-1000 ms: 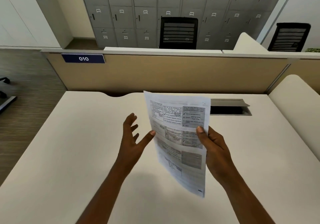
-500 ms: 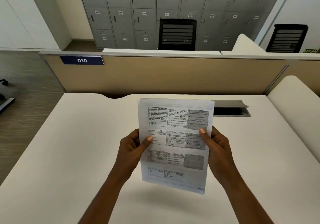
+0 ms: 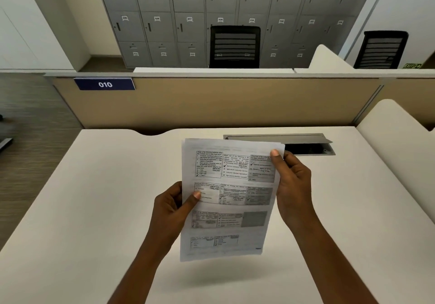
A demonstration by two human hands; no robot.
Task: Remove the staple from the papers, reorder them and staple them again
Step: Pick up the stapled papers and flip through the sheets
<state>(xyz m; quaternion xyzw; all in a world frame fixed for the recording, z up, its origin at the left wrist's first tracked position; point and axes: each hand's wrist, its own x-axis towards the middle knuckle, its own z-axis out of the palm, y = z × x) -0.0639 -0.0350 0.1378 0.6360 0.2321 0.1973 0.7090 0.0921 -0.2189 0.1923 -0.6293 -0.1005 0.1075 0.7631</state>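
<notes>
You pinch the papers over the worktop, left hand mid-edge, right hand top corner, perhaps seeking the staple.

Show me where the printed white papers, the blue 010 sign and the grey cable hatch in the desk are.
printed white papers (image 3: 233, 209), head view, middle of the top sheet
blue 010 sign (image 3: 104, 84), head view, on its white digits
grey cable hatch (image 3: 296, 138), head view, on its raised lid

Cream-white desk top with open grey metal cable hatch; beige partition panel bearing blue plate "010"; behind, numbered grey steel lockers, black mesh-backed chairs; brown wood-grain floor, left.
</notes>
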